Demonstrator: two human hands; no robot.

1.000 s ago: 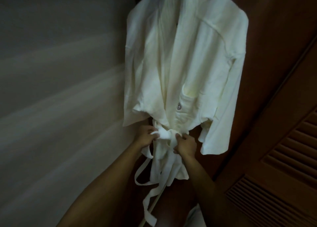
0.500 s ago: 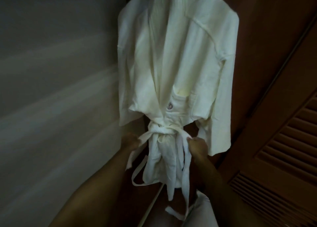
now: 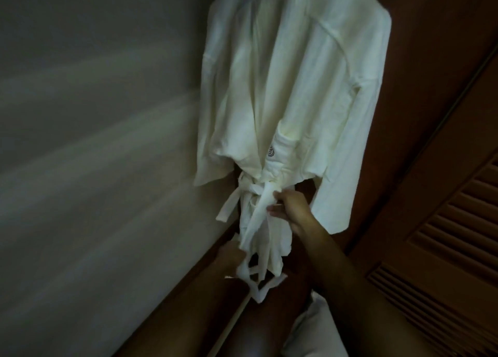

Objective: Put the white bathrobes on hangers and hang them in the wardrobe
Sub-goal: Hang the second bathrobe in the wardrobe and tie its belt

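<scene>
A white bathrobe (image 3: 296, 87) hangs in front of me, its top running out of the frame so the hanger is hidden. Its belt (image 3: 258, 192) is tied round the waist, with long loose ends hanging down. My right hand (image 3: 289, 205) pinches the belt just right of the knot. Lower down, my left hand (image 3: 231, 257) grips the hanging belt ends near the robe's bottom hem. A small dark logo shows on the chest pocket.
A pale wall (image 3: 94, 168) fills the left side. Dark brown wardrobe wood (image 3: 431, 60) is behind the robe, with a louvred door (image 3: 463, 235) at right. Some white fabric (image 3: 315, 329) lies low at the bottom edge.
My left hand has dropped from the waist knot down to the hanging belt ends. My right hand moved in to the knot. The belt ends now hang pulled straight downward.
</scene>
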